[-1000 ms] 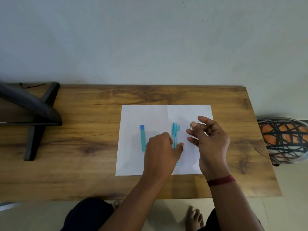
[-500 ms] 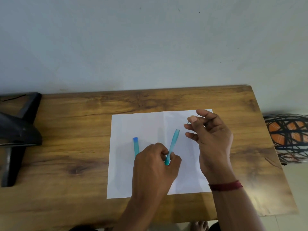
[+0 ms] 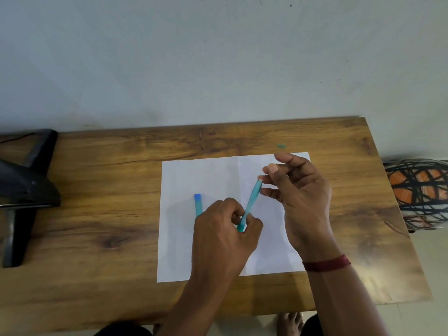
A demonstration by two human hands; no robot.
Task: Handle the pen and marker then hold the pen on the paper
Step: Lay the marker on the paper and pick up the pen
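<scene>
I see my left hand [image 3: 224, 229] pinching the pen [image 3: 249, 204] low while my right hand's [image 3: 300, 197] curled fingers [image 3: 271, 169] pinch something thin beside its top, so a knock could tip it onto the paper [image 3: 194, 258].

Black stand [image 3: 26, 192] blocks table [image 3: 101, 238] left; middle wood open

A wooden table [image 3: 97, 214] stands against a pale wall [image 3: 218, 57]. A black stand [image 3: 24, 190] sits at its left end. Off its right edge is an orange ball [image 3: 419, 192] with black lines.
</scene>
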